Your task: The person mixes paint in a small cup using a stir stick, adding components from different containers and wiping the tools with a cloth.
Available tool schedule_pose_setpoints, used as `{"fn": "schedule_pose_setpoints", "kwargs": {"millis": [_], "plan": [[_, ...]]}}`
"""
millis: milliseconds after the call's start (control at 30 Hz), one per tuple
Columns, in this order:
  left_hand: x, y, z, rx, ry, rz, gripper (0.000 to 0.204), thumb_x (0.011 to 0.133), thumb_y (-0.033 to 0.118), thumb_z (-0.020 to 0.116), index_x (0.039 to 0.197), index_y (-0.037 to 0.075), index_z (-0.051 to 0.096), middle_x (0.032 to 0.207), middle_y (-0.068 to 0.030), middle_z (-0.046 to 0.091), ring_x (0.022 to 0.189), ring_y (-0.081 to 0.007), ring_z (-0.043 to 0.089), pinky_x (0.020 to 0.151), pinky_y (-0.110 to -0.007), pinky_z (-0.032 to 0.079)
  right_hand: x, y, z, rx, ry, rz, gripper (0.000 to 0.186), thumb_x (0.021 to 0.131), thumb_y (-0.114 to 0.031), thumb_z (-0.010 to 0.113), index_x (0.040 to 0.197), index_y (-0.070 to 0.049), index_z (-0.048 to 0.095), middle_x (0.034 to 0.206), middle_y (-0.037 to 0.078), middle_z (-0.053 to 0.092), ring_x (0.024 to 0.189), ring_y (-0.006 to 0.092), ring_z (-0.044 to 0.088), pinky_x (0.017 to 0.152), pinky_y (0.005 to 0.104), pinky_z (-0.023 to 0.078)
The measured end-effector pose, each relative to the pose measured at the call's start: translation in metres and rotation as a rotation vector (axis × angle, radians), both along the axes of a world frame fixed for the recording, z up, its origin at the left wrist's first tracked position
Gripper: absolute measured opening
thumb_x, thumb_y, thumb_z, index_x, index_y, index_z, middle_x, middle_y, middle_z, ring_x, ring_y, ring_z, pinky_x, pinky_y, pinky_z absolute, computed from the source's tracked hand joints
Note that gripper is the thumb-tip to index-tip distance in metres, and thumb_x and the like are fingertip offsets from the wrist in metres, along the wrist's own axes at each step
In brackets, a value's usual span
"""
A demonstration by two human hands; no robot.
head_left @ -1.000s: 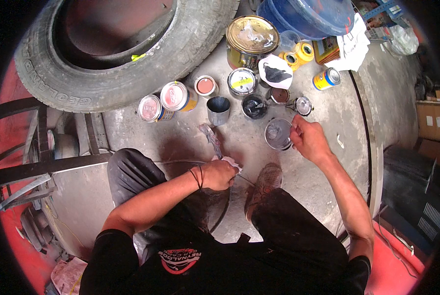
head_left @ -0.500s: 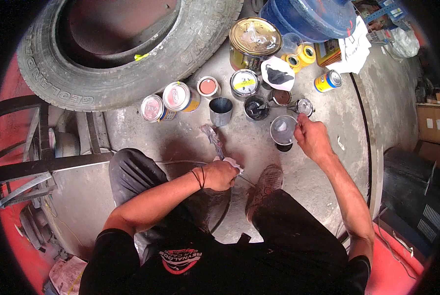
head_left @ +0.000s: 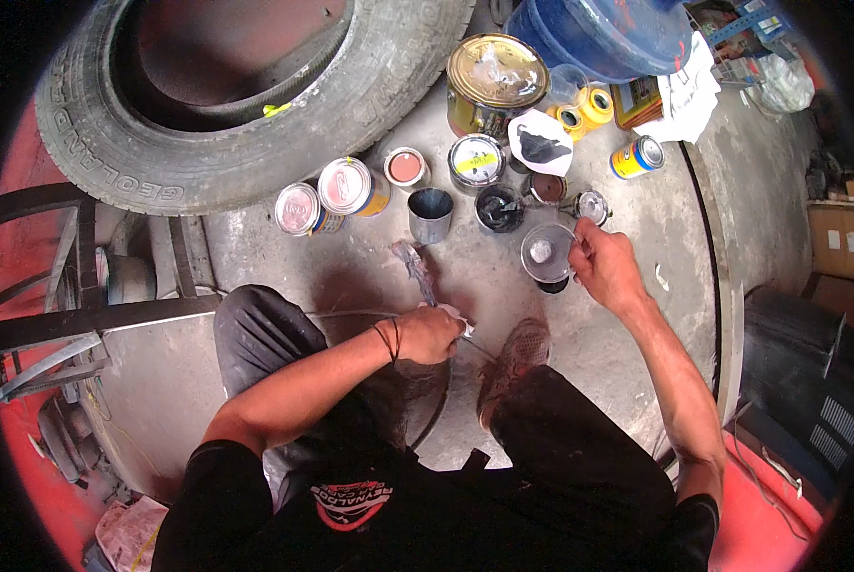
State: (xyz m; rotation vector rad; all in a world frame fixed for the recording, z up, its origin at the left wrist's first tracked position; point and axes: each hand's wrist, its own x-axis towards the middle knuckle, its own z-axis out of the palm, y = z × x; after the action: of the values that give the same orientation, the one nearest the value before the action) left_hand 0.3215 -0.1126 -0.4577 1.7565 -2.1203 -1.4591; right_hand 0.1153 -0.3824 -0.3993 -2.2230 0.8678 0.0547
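The step in hand seems to be handling the clear cup [head_left: 541, 259] — the right hand [head_left: 603, 267] pinches its rim between thumb and fingers, right of the grey can [head_left: 431, 225] and slightly nearer the person. The left hand [head_left: 425, 336] is closed around a pale cloth [head_left: 461, 322], on the person's side of the can. The next move probably calls for a steady right wrist — whether the cup touches the floor, I cannot tell.

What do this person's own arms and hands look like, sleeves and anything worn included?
The left sleeve and right sleeve are short and black, leaving the forearms bare. The left hand has thin dark cords around its wrist; the right hand shows none. Neither wears a glove.
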Motion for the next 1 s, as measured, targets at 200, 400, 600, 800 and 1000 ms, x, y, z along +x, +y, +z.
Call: {"fn": "schedule_pose_setpoints", "kwargs": {"millis": [200, 400, 600, 800, 1000], "plan": [[0.001, -0.001, 0.002, 0.011, -0.003, 0.007, 0.029, 0.092, 0.02, 0.067, 0.107, -0.004, 0.074, 0.116, -0.0233, 0.071, 0.111, -0.043, 0.072, 0.098, -0.054, 0.057, -0.006, -0.003, -0.008, -0.02, -0.025, -0.038, 0.017, 0.091, 0.0, 0.066, 0.108, -0.001, 0.061, 0.076, 0.023, 0.067, 0.072, 0.0435, 0.071, 0.064, 0.0491, 0.054], [0.001, 0.002, -0.002, 0.003, -0.004, -0.008, 0.028, 0.093, 0.02, 0.066, 0.106, -0.004, 0.074, 0.113, -0.0239, 0.071, 0.111, -0.043, 0.072, 0.098, -0.053, 0.057, -0.005, -0.001, -0.008, -0.042, -0.026, -0.032, 0.02, 0.091, -0.001, 0.067, 0.111, -0.001, 0.064, 0.075, 0.023, 0.067, 0.072, 0.0427, 0.072, 0.065, 0.0482, 0.055], [0.0, 0.01, -0.027, -0.151, 0.022, 0.076, 0.029, 0.092, 0.017, 0.07, 0.114, -0.001, 0.065, 0.097, -0.026, 0.073, 0.094, -0.0474, 0.073, 0.085, -0.057, 0.058, -0.005, -0.003, -0.007, -0.065, -0.059, -0.04, 0.017, 0.091, 0.0, 0.067, 0.108, 0.0, 0.063, 0.076, 0.024, 0.068, 0.073, 0.0414, 0.073, 0.067, 0.0491, 0.055], [-0.036, -0.034, -0.031, -0.258, 0.264, 0.761, 0.063, 0.089, 0.018, 0.081, 0.141, -0.002, 0.05, 0.133, -0.0293, 0.066, 0.12, -0.0468, 0.067, 0.101, -0.05, 0.056, 0.006, 0.012, 0.016, 0.241, 0.007, -0.244, 0.006, 0.098, 0.0, 0.065, 0.101, 0.001, 0.059, 0.076, 0.016, 0.074, 0.063, 0.0237, 0.075, 0.056, 0.0388, 0.059], [-0.088, -0.074, -0.057, -0.364, 0.491, 1.13, 0.092, 0.08, 0.013, 0.091, 0.155, -0.004, 0.04, 0.151, -0.0294, 0.053, 0.14, -0.0428, 0.057, 0.114, -0.044, 0.05, 0.003, 0.021, 0.001, 0.503, -0.085, -0.365, 0.011, 0.106, -0.002, 0.061, 0.115, 0.0, 0.054, 0.08, 0.013, 0.072, 0.063, 0.0196, 0.073, 0.053, 0.0352, 0.062]]}}
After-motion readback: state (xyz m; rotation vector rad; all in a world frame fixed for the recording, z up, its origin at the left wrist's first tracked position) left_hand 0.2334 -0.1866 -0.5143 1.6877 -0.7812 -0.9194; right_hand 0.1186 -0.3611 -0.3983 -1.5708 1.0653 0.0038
